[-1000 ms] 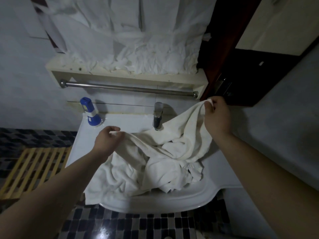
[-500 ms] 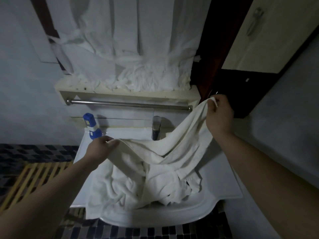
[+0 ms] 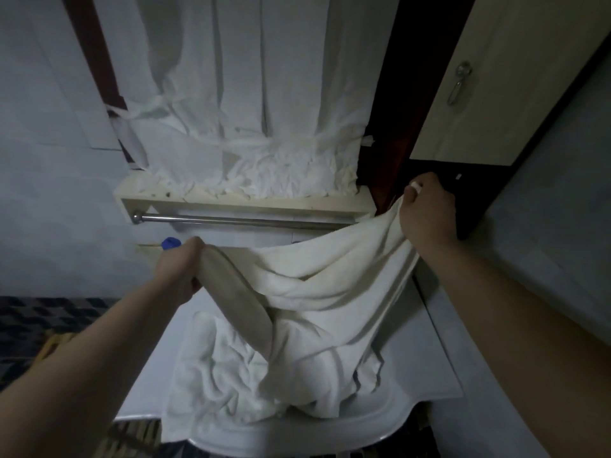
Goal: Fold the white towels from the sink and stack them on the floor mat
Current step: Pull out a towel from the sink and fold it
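A white towel hangs stretched between my two hands above the white sink. My left hand grips its left corner in a fist. My right hand pinches the other corner higher up, near the dark door frame. The towel's lower part still drapes into the basin. Under it, more crumpled white towels fill the sink and spill over its front left rim. The tap is hidden behind the raised towel.
A metal rail runs under a cream ledge behind the sink, with a white curtain bunched on it. A blue bottle cap peeks behind my left hand. A wooden slatted mat lies on the tiled floor at left.
Both hands have lifted the towel upward out of the sink and pulled it wider apart. The view has tilted up, so less floor shows.
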`<state>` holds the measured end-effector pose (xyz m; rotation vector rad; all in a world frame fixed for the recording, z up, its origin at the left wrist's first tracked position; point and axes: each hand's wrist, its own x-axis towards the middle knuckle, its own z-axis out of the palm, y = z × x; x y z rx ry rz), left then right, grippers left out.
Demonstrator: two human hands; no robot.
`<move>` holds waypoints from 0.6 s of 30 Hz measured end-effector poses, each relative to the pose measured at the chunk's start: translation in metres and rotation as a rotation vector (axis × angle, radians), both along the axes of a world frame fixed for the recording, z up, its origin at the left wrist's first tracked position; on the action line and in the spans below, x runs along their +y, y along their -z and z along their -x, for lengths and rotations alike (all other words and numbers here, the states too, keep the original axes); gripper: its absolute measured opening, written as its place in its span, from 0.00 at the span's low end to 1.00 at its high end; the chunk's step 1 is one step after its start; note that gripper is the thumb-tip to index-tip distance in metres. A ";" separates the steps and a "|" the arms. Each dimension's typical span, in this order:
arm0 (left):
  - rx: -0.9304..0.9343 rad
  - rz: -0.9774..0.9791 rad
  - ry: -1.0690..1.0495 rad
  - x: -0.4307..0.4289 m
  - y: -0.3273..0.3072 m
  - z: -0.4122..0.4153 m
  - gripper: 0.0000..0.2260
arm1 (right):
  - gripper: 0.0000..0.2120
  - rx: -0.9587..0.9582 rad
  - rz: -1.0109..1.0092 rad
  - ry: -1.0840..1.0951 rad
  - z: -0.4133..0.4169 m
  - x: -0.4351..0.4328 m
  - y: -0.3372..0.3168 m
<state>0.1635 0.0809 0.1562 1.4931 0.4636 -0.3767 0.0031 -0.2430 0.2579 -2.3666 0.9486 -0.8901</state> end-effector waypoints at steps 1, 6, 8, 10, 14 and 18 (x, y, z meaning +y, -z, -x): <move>0.047 0.028 0.041 -0.004 0.002 0.005 0.09 | 0.09 0.061 -0.014 0.000 0.000 -0.002 0.005; 0.171 0.194 0.142 -0.009 -0.003 0.015 0.07 | 0.09 0.181 -0.147 0.007 -0.003 -0.008 0.028; 0.139 0.286 0.131 -0.006 0.001 0.007 0.07 | 0.09 0.186 -0.199 0.053 -0.002 -0.012 0.027; 0.078 0.380 0.074 -0.006 0.002 0.004 0.09 | 0.09 0.170 -0.277 0.101 -0.002 -0.020 0.026; 0.060 0.522 -0.130 -0.007 0.009 0.000 0.11 | 0.10 -0.014 -0.494 0.111 -0.004 -0.025 0.018; 0.024 0.549 -0.141 -0.018 0.008 0.001 0.07 | 0.30 -0.184 -0.735 -0.022 -0.006 -0.022 0.012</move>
